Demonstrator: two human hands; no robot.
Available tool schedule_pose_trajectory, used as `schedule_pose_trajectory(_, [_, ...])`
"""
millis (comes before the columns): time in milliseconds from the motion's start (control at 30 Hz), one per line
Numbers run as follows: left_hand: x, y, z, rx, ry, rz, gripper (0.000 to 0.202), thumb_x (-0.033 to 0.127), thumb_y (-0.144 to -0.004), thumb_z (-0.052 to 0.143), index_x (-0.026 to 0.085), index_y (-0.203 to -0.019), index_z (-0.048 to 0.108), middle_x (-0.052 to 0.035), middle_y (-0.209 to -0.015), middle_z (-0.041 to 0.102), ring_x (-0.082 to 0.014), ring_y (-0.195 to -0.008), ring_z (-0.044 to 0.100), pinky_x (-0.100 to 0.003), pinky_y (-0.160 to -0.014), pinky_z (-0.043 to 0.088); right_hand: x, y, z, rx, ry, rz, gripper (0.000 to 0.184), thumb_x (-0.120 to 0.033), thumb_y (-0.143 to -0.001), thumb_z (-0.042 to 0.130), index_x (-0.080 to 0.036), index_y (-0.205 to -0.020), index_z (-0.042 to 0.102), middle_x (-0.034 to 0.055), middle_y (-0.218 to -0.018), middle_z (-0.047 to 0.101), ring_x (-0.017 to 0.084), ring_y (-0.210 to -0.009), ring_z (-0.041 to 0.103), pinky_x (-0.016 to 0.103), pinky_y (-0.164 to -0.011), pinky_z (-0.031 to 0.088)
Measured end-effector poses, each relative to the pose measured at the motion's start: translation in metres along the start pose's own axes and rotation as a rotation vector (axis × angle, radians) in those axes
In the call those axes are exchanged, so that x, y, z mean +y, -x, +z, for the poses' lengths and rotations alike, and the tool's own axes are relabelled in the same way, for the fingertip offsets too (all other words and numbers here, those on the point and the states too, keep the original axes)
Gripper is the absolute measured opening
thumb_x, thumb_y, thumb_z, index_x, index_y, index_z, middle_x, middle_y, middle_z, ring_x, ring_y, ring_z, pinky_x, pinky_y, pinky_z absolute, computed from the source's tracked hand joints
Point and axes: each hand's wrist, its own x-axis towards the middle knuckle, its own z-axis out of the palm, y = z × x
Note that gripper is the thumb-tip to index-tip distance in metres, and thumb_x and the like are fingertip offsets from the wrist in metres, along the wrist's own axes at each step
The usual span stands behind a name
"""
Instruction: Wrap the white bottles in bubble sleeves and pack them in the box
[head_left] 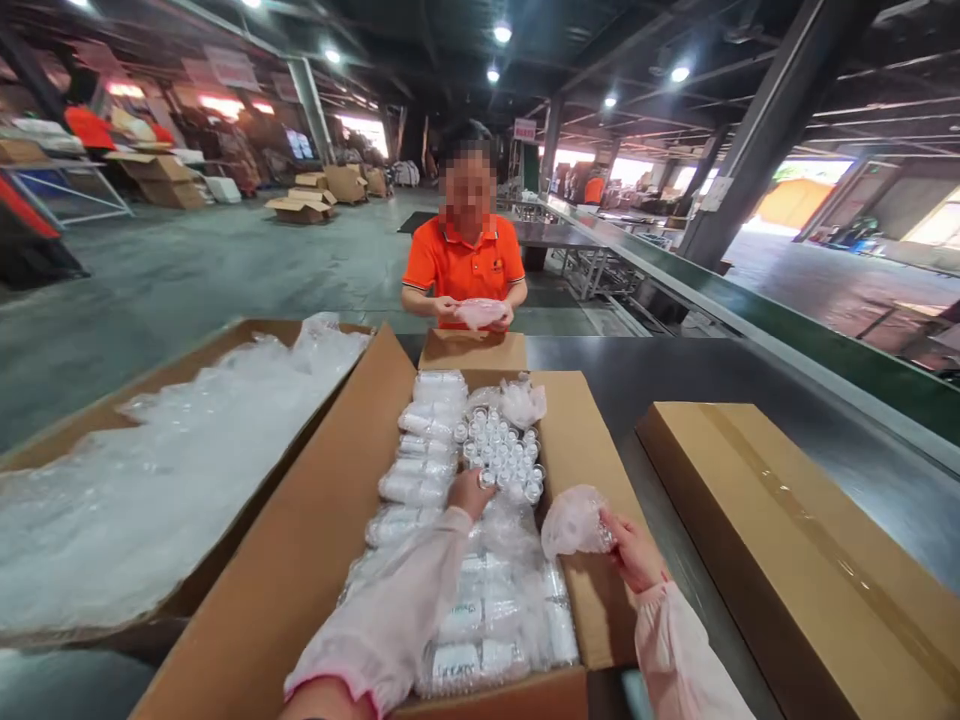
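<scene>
In an open cardboard box (pixel 562 695), my left hand (pixel 471 493) reaches among several small upright bottles with white caps (pixel 499 440). Its fingers close around a white-capped bottle (pixel 487 479) at the near edge of that cluster; the fingertips are partly hidden. My right hand (pixel 637 550) pinches a crumpled bubble-wrap bag (pixel 577 522) above the box's right flap (pixel 600 600); whether anything is inside cannot be made out. Rows of bubble-wrapped white bottles (pixel 420 480) fill the left side of the box, with more wrapped bottles (pixel 480 620) at the near end.
A large carton of clear bubble wrap (pixel 187 450) stands to the left. On the dark table (pixel 600 365), a taped, closed carton (pixel 795 540) lies to the right. Across from me, a person in an orange shirt (pixel 466 260) holds a bubble-wrap piece (pixel 480 313). A conveyor (pixel 750 340) runs behind.
</scene>
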Motion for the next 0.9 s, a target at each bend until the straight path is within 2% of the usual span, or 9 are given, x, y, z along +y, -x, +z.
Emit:
schedule_pose_trajectory(167, [0.009,0.033,-0.031,0.085,0.314,0.019,0.026,0.018,-0.081,0.040,0.019,-0.107,0.044,-0.0015,-0.088,0.060,-0.0131,-0.077,0.061,-0.023,-0.068,0.049,0.003,0.011,0.001,0.062,-0.172,0.033,0.053,-0.062,-0.044,0.078,-0.016,-0.057,0.054,-0.0073,-0.044,0.043,0.004,-0.037,0.031,0.016,-0.033,0.017])
schedule_pose_trajectory(233, [0.028,0.059,-0.037,0.044,0.456,0.073,0.026,0.029,-0.078,0.050,0.019,-0.102,0.047,0.0004,-0.083,0.058,-0.0127,-0.066,0.058,-0.023,-0.060,0.048,0.004,0.013,0.011,0.061,-0.225,0.034,0.054,-0.062,-0.042,0.079,-0.016,-0.062,0.057,-0.0083,-0.043,0.043,0.003,-0.037,0.030,0.016,-0.032,0.015])
schedule_pose_trajectory(300, [0.050,0.087,-0.035,-0.006,0.500,0.171,0.035,0.036,-0.066,0.066,0.018,-0.092,0.054,-0.0006,-0.082,0.059,-0.0153,-0.068,0.057,-0.027,-0.062,0.048,0.003,0.017,0.024,0.040,-0.265,0.026,0.056,-0.062,-0.042,0.079,-0.016,-0.066,0.059,-0.0090,-0.043,0.043,0.003,-0.036,0.030,0.015,-0.032,0.016])
schedule_pose_trajectory(400, [0.070,0.115,-0.023,-0.077,0.371,0.293,0.030,0.028,-0.059,0.071,0.018,-0.086,0.061,-0.0020,-0.084,0.063,-0.0198,-0.080,0.057,-0.032,-0.074,0.045,-0.002,0.025,0.032,-0.039,-0.286,0.023,0.054,-0.062,-0.044,0.079,-0.016,-0.064,0.059,-0.0091,-0.041,0.042,0.003,-0.034,0.029,0.015,-0.030,0.016])
schedule_pose_trajectory(500, [0.064,0.110,-0.020,-0.154,0.470,0.098,0.021,0.016,-0.059,0.064,0.017,-0.079,0.059,0.0013,-0.069,0.058,-0.0156,-0.066,0.054,-0.026,-0.061,0.043,-0.008,0.035,0.014,-0.116,-0.269,0.030,0.054,-0.063,-0.046,0.078,-0.016,-0.055,0.055,-0.0089,-0.037,0.039,0.001,-0.030,0.022,0.016,-0.028,0.012])
schedule_pose_trajectory(633, [0.048,0.090,-0.042,-0.198,0.625,-0.093,0.024,0.022,-0.059,0.063,0.017,-0.078,0.050,0.0062,-0.058,0.047,-0.0089,-0.046,0.041,-0.021,-0.042,0.035,-0.015,0.043,-0.023,-0.084,-0.229,-0.058,0.053,-0.064,-0.051,0.075,-0.018,-0.051,0.050,-0.0112,-0.034,0.032,0.002,-0.029,0.016,0.016,-0.026,0.013])
schedule_pose_trajectory(733, [0.059,0.102,-0.068,-0.414,0.940,-0.125,0.038,0.029,-0.057,0.067,0.017,-0.089,0.050,0.0057,-0.062,0.049,-0.0086,-0.050,0.044,-0.023,-0.048,0.042,-0.015,0.050,-0.027,0.025,-0.173,-0.204,0.044,-0.061,-0.062,0.071,-0.018,-0.061,0.060,-0.0061,-0.044,0.050,0.005,-0.035,0.034,0.017,-0.031,0.025])
schedule_pose_trajectory(833, [0.084,0.133,-0.084,-0.738,1.307,-0.024,0.052,0.025,-0.056,0.073,0.017,-0.103,0.052,0.0008,-0.077,0.056,-0.0118,-0.065,0.054,-0.027,-0.062,0.048,-0.005,0.063,-0.007,0.070,-0.070,-0.354,0.032,-0.049,-0.065,0.074,-0.019,-0.071,0.070,0.0009,-0.066,0.067,0.014,-0.058,0.056,0.022,-0.049,0.044])
schedule_pose_trajectory(900, [0.092,0.154,-0.082,-0.880,1.288,0.101,0.058,0.028,-0.063,0.073,0.021,-0.116,0.050,-0.0027,-0.088,0.060,-0.0155,-0.071,0.058,-0.028,-0.062,0.049,0.006,0.071,0.012,0.025,0.026,-0.427,0.028,-0.047,-0.065,0.074,-0.019,-0.069,0.072,0.0022,-0.066,0.069,0.019,-0.063,0.060,0.028,-0.059,0.048])
